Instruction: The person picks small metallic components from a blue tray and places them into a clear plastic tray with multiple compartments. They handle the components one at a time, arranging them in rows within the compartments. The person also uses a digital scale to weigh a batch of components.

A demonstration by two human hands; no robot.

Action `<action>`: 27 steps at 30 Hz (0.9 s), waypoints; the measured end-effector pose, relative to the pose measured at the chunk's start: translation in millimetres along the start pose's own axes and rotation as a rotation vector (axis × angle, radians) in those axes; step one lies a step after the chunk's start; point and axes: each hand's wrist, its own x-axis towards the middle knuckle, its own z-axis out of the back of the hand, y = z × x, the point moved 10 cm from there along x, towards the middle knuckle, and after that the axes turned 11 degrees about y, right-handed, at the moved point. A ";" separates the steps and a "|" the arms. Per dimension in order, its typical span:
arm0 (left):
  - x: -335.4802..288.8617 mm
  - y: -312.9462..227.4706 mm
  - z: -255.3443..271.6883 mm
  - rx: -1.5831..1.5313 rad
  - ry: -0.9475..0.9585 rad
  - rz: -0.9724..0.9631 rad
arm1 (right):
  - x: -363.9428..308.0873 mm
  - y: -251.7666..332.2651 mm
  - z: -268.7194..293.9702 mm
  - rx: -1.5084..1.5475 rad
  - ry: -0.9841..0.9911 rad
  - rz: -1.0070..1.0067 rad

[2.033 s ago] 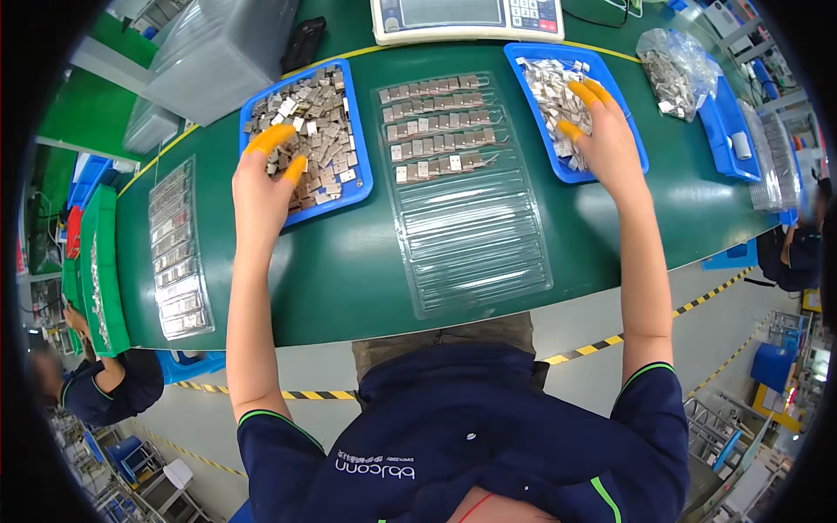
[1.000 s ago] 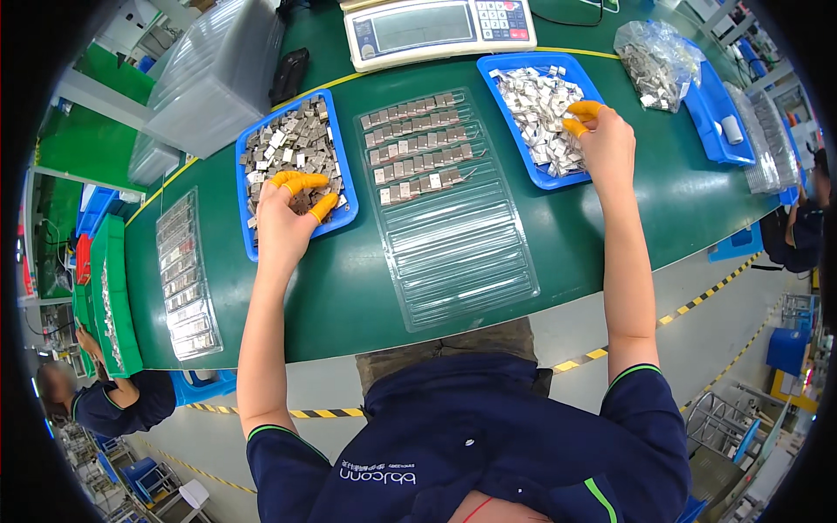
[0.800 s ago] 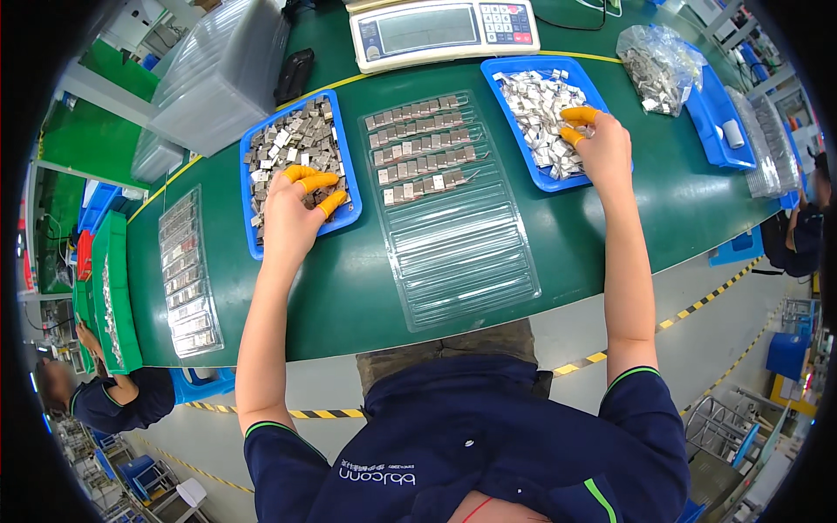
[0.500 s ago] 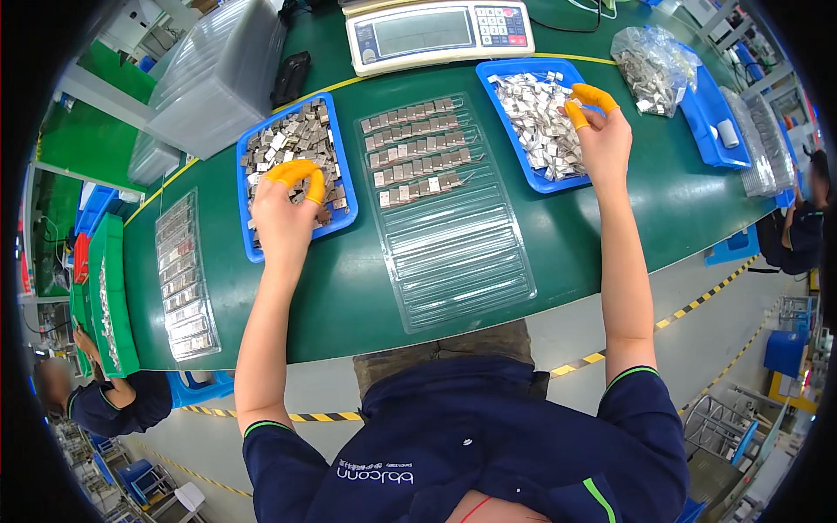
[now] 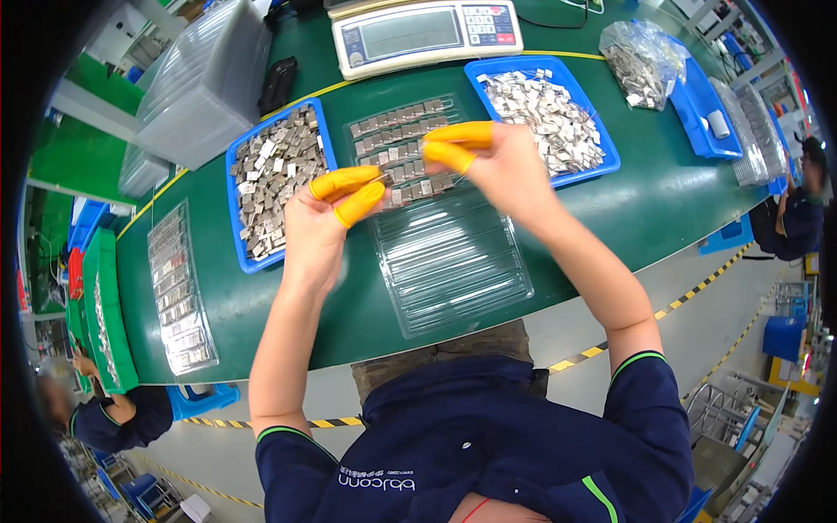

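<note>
My left hand (image 5: 318, 225), with yellow finger cots on its thumb and forefinger, pinches a small metal piece (image 5: 382, 177) over the left side of the clear ridged tray (image 5: 449, 270). Across from it, my right hand (image 5: 510, 166), also in yellow cots, has its fingertips closed together; what they hold, if anything, is hidden. Rows of small grey metal connectors (image 5: 410, 114) fill the far part of the clear tray. Left of it stands a blue tray (image 5: 234, 213) of loose grey connectors (image 5: 270, 161). A second blue tray (image 5: 614, 164) at right holds silvery-white pieces (image 5: 554, 113).
A white digital scale (image 5: 427, 37) stands at the back. Stacked clear trays (image 5: 196, 78) rise at far left, and a filled clear tray (image 5: 180, 292) lies nearer. A plastic bag of parts (image 5: 641, 70) and another blue bin (image 5: 697, 109) sit at right. Co-workers are at both sides.
Both hands have left the blue trays and come together over the clear tray, the left moving right and the right moving left. A small metal piece now shows at my left fingertips.
</note>
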 end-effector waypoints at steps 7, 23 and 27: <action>0.9 22.9 4.5 -0.109 -0.039 0.027 | -10.9 -24.5 -37.0 0.565 0.057 -0.114; 0.3 24.0 0.1 0.120 0.018 0.047 | -12.0 3.5 -32.3 -0.156 0.220 0.251; -1.2 32.5 -8.2 -0.033 0.128 0.113 | -8.6 -22.5 -34.8 0.317 0.247 -0.092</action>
